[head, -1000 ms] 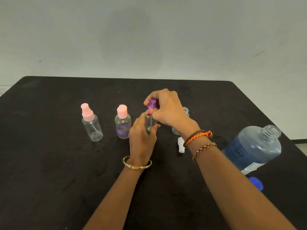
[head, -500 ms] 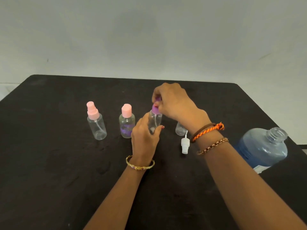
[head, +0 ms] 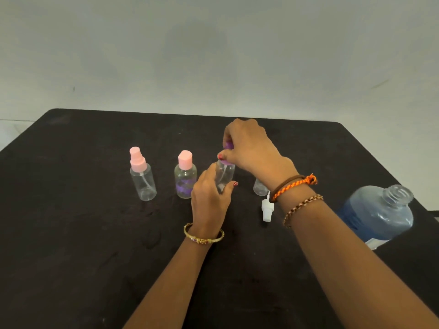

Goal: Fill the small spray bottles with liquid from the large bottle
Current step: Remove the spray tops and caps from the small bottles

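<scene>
On the dark surface (head: 83,233), toward its far edge, a row of small clear bottles stands. Leftmost is a pink-topped spray bottle (head: 142,176), then a pink-capped bottle (head: 185,178) with a purple tint low inside. Next, near the middle, the left hand (head: 209,200) wraps the body of a purple-topped spray bottle (head: 224,174) while the right hand (head: 249,146) pinches its purple top from above. Just right of it an open small bottle (head: 260,188) stands half hidden behind the right wrist, with a loose white spray head (head: 267,208) lying beside it. Near the right edge, the uncapped large bottle (head: 377,210) holds blue liquid.

The small bottles look light, thin-walled and easily tipped: best held round the body and turned at the collar. The large bottle looks heavy and smooth, so grip its wide body.
</scene>
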